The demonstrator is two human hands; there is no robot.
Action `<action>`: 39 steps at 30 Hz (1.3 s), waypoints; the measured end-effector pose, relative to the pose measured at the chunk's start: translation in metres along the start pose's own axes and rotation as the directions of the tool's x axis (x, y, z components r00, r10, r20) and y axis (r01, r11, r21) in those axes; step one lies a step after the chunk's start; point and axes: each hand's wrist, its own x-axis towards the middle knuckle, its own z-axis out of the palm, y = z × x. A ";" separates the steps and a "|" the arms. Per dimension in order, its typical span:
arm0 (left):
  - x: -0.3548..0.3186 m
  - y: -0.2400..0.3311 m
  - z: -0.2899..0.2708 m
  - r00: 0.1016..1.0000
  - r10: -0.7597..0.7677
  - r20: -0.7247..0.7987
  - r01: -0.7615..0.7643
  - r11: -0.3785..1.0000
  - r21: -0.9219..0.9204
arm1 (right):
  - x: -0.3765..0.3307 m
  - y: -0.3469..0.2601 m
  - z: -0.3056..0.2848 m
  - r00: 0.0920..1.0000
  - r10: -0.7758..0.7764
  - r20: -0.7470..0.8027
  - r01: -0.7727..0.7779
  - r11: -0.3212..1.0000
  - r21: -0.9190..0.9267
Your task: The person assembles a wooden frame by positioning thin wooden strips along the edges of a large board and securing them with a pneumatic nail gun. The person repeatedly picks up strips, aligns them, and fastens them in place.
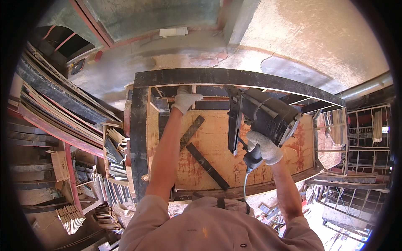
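A black nail gun [268, 115] with an air hose at its grip is in my right hand [264, 148], gloved fingers wrapped round the handle. Its long magazine lies over a rectangular frame of dark-faced wood [238, 77]. At the frame's far left, my gloved left hand [184, 101] is closed on a wooden strip [194, 89] just inside the far rail. The thumb points right; the other fingers are partly hidden. Two dark strips, one [208, 166] slanting down to the right and one [192, 130] slanting up, lie on the stained board [251, 167] within the frame.
Stacks of long curved boards [63, 104] fill the left side, above racks of short wood pieces [117, 154]. A wall [310, 46] rises behind the frame. Metal racks [364, 138] stand at the right. The hose [245, 186] runs down toward me.
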 end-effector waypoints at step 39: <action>0.005 0.026 -0.028 0.974 0.204 0.102 -0.210 0.977 0.047 | 0.096 -0.174 0.071 0.940 0.238 0.245 -0.088 0.863 -0.498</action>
